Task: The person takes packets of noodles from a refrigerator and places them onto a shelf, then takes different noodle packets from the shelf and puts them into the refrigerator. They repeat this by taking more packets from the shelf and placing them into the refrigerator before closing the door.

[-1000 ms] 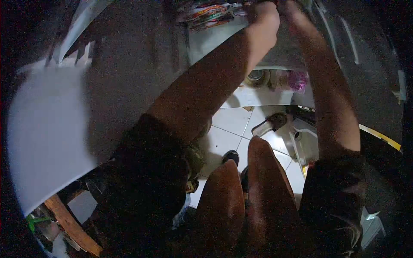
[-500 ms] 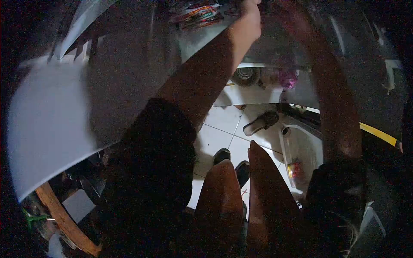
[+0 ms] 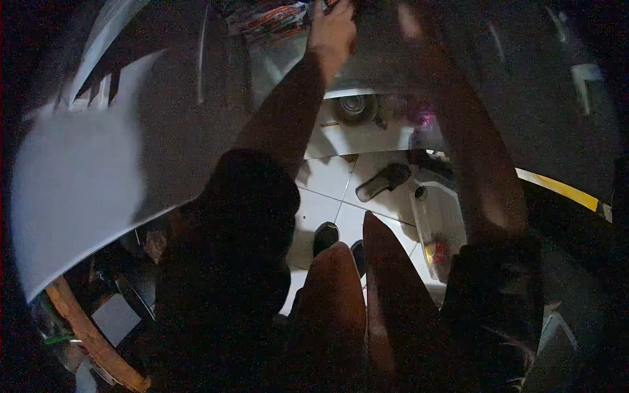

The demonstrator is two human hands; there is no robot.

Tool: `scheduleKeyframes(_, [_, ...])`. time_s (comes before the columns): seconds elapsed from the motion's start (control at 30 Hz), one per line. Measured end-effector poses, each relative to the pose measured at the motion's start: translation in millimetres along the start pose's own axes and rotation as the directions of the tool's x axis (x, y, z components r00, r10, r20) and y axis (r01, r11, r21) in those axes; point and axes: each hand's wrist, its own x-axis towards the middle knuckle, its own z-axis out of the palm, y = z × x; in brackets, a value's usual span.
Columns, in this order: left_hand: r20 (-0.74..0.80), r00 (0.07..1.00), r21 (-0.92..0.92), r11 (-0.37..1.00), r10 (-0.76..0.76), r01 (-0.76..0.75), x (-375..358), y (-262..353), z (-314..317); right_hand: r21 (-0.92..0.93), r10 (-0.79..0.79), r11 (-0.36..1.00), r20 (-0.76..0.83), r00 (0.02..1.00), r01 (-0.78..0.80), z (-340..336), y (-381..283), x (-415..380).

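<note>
At the top of the head view, my left hand (image 3: 332, 36) is at the right end of several dark, shiny plastic packets (image 3: 268, 23) with red and orange print. Its fingers bend around a printed packet edge, and the fingertips are cut off by the frame. My right hand (image 3: 411, 26) is to the right over a dark part of the surface, blurred and in shadow. Whether it holds anything does not show. Beneath both hands is a grey, glossy surface (image 3: 177, 124), lit brightly on the left.
Below are white floor tiles (image 3: 321, 196), a sandal (image 3: 383, 182) and my feet in dark footwear (image 3: 325, 237). A clear plastic container (image 3: 439, 216) lies right of the sandal. Farther off are a round metallic object (image 3: 354, 105) and a pink item (image 3: 426, 118). A curved wooden piece (image 3: 92, 334) is lower left.
My left hand has moved left to the packets. The right hand has shifted left too. The whole view has swung slightly, so the floor things sit farther left.
</note>
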Motion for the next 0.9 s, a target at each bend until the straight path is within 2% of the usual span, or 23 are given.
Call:
scheduleKeyframes(0.1, [0.338,0.93,-0.129,0.972,-0.143,0.197,-15.9,-8.3,-3.6,0.054,-0.161,0.986,0.112,0.981,0.156,10.7,40.9,-6.4])
scheduleKeyframes(0.13, [0.347,0.927,-0.125,0.972,-0.144,0.198,-17.9,-4.8,-16.9,-0.317,-0.059,0.945,0.079,0.995,0.081,16.2,20.6,-18.3])
scheduleKeyframes(0.17, [0.163,0.986,-0.166,0.985,-0.021,0.048,-21.7,-0.4,-30.1,-0.321,-0.045,0.944,0.081,0.996,0.069,22.0,-1.7,-30.2])
scheduleKeyframes(0.2, [-0.02,0.994,-0.187,0.976,0.107,-0.109,-31.5,9.7,-47.5,-0.356,0.225,0.909,-0.022,0.974,-0.218,28.3,-40.2,-50.9])
scheduleKeyframes(0.23, [0.004,0.993,-0.2,0.973,0.116,-0.113,-45.7,22.0,-64.4,-0.352,0.475,0.798,-0.135,0.87,-0.49,29.9,-59.3,-68.5])
scheduleKeyframes(0.27, [-0.038,0.999,-0.394,0.919,-0.016,0.0,-54.9,42.0,-84.8,-0.33,0.494,0.792,-0.145,0.857,-0.513,19.2,-55.6,-82.0])
scheduleKeyframes(0.3, [-0.039,0.986,-0.577,0.809,-0.165,0.112,-74.8,55.9,-100.5,-0.357,0.32,0.85,-0.235,0.918,-0.388,17.4,-39.0,-106.4])
scheduleKeyframes(0.33, [-0.044,0.943,-0.671,0.709,-0.331,0.217,-103.3,74.6,-113.9,-0.399,0.126,0.882,-0.314,0.941,-0.251,16.8,-23.6,-130.4])
scheduleKeyframes(0.4, [-0.026,0.963,-0.728,0.666,-0.268,0.165,-182.4,78.2,-103.0,-0.056,0.216,0.972,-0.167,0.962,-0.228,3.9,-17.2,-197.3])
scheduleKeyframes(0.47, [0.183,0.935,-0.698,0.629,-0.305,0.342,-250.4,98.9,-142.2,0.139,0.297,0.952,-0.19,0.936,-0.274,0.0,-36.2,-272.9])
scheduleKeyframes(0.57, [0.447,0.822,-0.607,0.556,-0.352,0.568,-323.5,125.9,-225.9,0.096,0.467,0.884,-0.118,0.876,-0.458,-9.7,-78.8,-371.5])
scheduleKeyframes(0.6, [0.455,0.817,-0.602,0.553,-0.355,0.576,-334.3,132.7,-244.0,0.11,0.523,0.85,-0.072,0.849,-0.515,-16.1,-92.1,-396.1])
scheduleKeyframes(0.63, [0.472,0.791,-0.633,0.474,-0.39,0.611,-342.0,137.7,-264.4,0.108,0.529,0.847,-0.067,0.846,-0.521,-17.5,-109.3,-413.0])
scheduleKeyframes(0.7, [0.495,0.751,-0.675,0.35,-0.436,0.649,-343.8,144.4,-294.7,0.062,0.643,0.765,-0.13,0.755,-0.641,-18.0,-139.2,-436.2])
scheduleKeyframes(0.73, [0.503,0.737,-0.687,0.308,-0.452,0.658,-341.1,146.4,-306.3,0.063,0.641,0.767,-0.128,0.757,-0.639,-20.9,-147.8,-437.8])
scheduleKeyframes(0.8, [0.402,0.879,-0.702,0.53,-0.257,0.476,-319.2,139.2,-318.8,0.033,0.453,0.891,-0.16,0.877,-0.454,-23.4,-172.6,-431.9])
scheduleKeyframes(0.83, [0.374,0.902,-0.73,0.531,-0.217,0.431,-297.8,139.5,-333.1,-0.114,0.392,0.9,-0.207,0.896,-0.421,-26.1,-190.0,-414.9])
scheduleKeyframes(0.87, [0.341,0.923,-0.758,0.53,-0.177,0.381,-269.1,141.9,-346.4,-0.148,0.227,0.953,-0.226,0.947,-0.264,-32.8,-196.6,-404.8])
scheduleKeyframes(0.9, [0.237,0.953,-0.808,0.505,-0.19,0.302,-244.3,144.5,-355.4,-0.07,0.22,0.965,-0.296,0.929,-0.251,-30.7,-222.1,-382.2])
